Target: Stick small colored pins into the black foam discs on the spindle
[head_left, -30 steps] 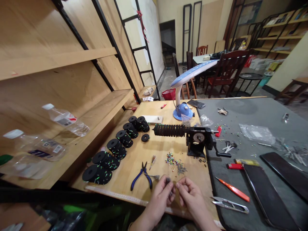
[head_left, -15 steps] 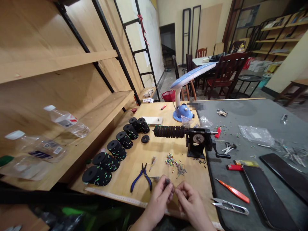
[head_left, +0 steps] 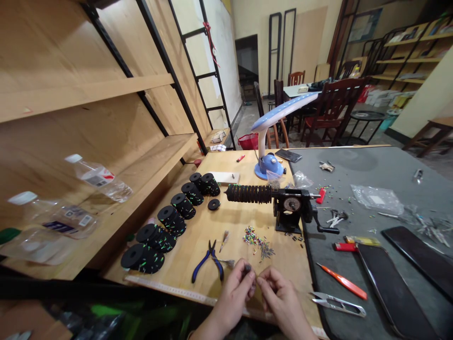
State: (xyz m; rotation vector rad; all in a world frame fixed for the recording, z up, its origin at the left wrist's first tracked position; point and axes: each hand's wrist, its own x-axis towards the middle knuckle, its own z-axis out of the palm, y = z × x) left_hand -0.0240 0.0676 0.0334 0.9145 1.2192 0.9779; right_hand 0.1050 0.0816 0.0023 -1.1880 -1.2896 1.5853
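Observation:
My left hand (head_left: 234, 293) is closed in a pinch at the front of the wooden table, with a small dark item (head_left: 247, 267) at its fingertips, too small to name. Close beside it, my right hand (head_left: 280, 295) has thumb and forefinger pinched together; whatever they grip is hidden. The fingertips of both hands almost meet. Left of them lie blue-handled pliers (head_left: 208, 262), jaws pointing away. Just beyond the hands are a heap of multicoloured beads (head_left: 250, 235) and a pile of thin grey pieces (head_left: 266, 250). A black hand-cranked winder (head_left: 288, 210) carries a row of black discs (head_left: 249, 193).
Several black foam spools (head_left: 143, 259) line the left side. A blue desk lamp (head_left: 269, 166) stands behind the winder. On the grey mat (head_left: 339, 165) lie thread snips (head_left: 339, 303), an orange-handled tool (head_left: 345, 282) and a dark phone (head_left: 389, 288). Bottles (head_left: 101, 177) rest on the left shelf.

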